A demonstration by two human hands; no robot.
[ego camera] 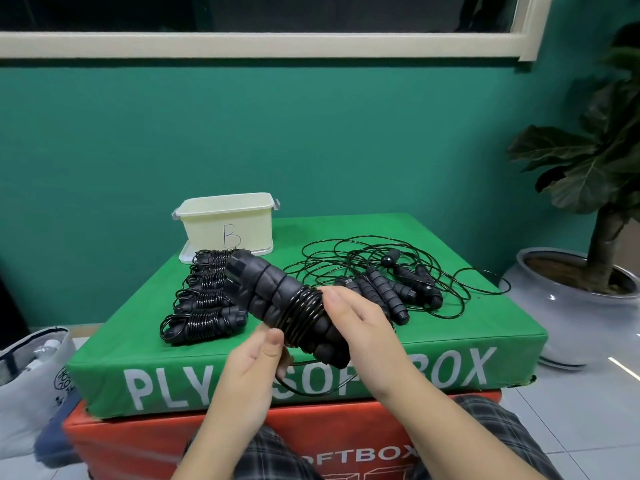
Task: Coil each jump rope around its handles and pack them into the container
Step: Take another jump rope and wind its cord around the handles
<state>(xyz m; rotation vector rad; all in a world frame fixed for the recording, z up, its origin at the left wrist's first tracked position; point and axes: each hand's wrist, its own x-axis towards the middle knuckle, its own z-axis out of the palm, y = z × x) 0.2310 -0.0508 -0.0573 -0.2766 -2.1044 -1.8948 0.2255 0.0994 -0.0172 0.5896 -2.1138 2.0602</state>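
Head view — downward, close over hands (304, 341)

- A green soft box (450, 327) sits stacked on an orange one (138, 441) before my knees;
- a potted plant (595, 174) stands right;
- a white bag (31, 372) lies left.

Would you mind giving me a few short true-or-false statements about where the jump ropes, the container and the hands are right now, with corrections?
1. The left hand and right hand hold a pair of handles with cord partly wound around them. True.
2. The cream container carries the letter B. True.
3. The coiled ropes lie inside the container. False: they lie on the green box, in front of the container.
4. The loose ropes lie to the left of the coiled ones. False: they lie to the right.
5. A potted plant stands at the right. True.
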